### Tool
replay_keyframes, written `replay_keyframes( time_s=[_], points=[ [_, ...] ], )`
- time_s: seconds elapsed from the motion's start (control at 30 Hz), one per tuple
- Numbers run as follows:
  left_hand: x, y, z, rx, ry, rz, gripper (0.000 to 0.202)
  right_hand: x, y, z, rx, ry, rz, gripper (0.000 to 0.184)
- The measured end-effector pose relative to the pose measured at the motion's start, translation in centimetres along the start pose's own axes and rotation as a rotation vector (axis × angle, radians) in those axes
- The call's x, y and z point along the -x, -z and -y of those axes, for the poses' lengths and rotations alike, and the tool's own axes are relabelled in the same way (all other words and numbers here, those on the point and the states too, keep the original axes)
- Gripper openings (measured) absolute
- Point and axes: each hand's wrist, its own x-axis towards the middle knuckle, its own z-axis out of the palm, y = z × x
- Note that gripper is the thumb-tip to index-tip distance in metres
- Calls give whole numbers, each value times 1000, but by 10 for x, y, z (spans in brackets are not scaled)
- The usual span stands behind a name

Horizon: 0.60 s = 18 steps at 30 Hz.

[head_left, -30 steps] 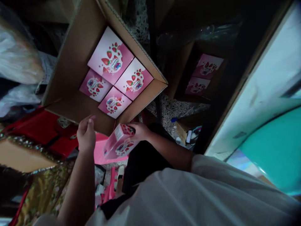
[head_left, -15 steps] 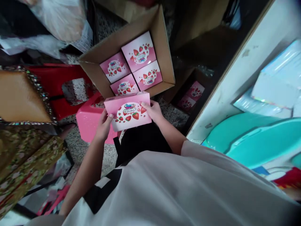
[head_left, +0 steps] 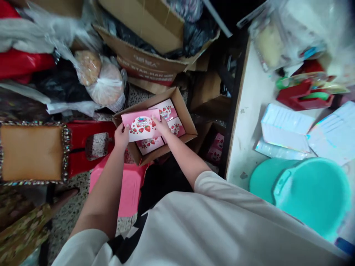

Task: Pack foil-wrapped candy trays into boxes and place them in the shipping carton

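Note:
Between my two hands is a pink and white box (head_left: 141, 126) printed with strawberries. My left hand (head_left: 121, 136) grips its left end, thumb on the printed face. My right hand (head_left: 161, 125) grips the right end in the same way. The box is over an open cardboard carton (head_left: 191, 122), covering part of the carton's left side. Inside the carton lie several matching strawberry boxes, among them one at the back right (head_left: 169, 108) and one at the front (head_left: 149, 145). Whether the held box touches them I cannot tell.
A pink plastic stool (head_left: 129, 184) stands below the carton, with a red chair (head_left: 80, 162) to its left. At right, a white table (head_left: 238, 147) bears a turquoise tub (head_left: 313, 195). A large cardboard box (head_left: 146, 66) and bagged goods (head_left: 107, 83) lie beyond.
Both hands have moved forward with the strawberry box, from in front of the carton to over it. The view has shifted, showing more of the area beyond the carton.

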Motion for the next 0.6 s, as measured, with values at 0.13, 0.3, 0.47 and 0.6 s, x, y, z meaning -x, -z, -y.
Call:
replay_keyframes(
  time_s=[0.13,0.3,0.47,0.6],
  points=[
    [-21,-10,21,40,5,-4,52,-22,-20,-1,226,-142,-34,56],
    [-34,-31,42,-86,29,-148,54,-54,-27,-17,259,-74,-4,47],
    [-22,-42,72,-12,302,-168,41,-73,-33,-24,369,3,157,30],
    [-6,-41,70,83,227,-115,46,-56,-24,-27,310,-7,119,33]
  ],
)
